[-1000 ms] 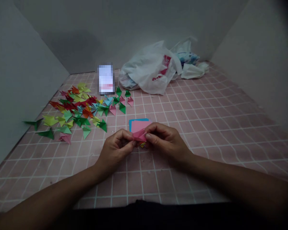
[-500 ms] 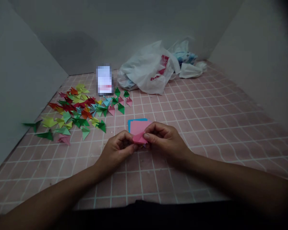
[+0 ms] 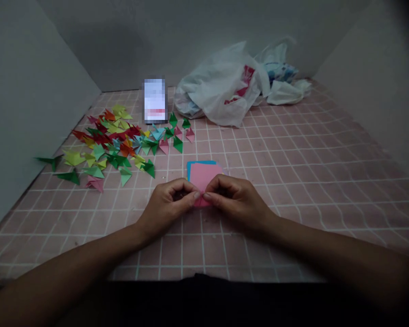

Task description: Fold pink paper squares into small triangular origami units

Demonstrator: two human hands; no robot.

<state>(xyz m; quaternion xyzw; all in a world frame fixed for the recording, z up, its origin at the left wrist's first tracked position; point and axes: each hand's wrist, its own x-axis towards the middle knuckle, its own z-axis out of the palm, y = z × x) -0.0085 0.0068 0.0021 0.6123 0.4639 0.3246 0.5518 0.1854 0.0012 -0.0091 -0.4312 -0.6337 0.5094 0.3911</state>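
My left hand point(image 3: 168, 203) and my right hand point(image 3: 232, 198) meet at the middle of the pink tiled surface, fingertips pinched together on a small folded pink paper piece point(image 3: 201, 200). Most of that piece is hidden under my fingers. Just beyond my hands lies a small stack of square paper sheets point(image 3: 204, 171), pink on top with blue edges showing beneath. To the left is a spread of several folded paper triangles point(image 3: 116, 145) in green, red, yellow, blue and pink.
A crumpled white plastic bag point(image 3: 225, 88) and more wrappers point(image 3: 282, 81) lie at the back. A small blurred upright card or box point(image 3: 154, 101) stands behind the triangles. Grey walls close in the left, back and right sides.
My hands have lowered the pink piece toward the surface and drawn their fingertips closer together over it. The view has shifted slightly.
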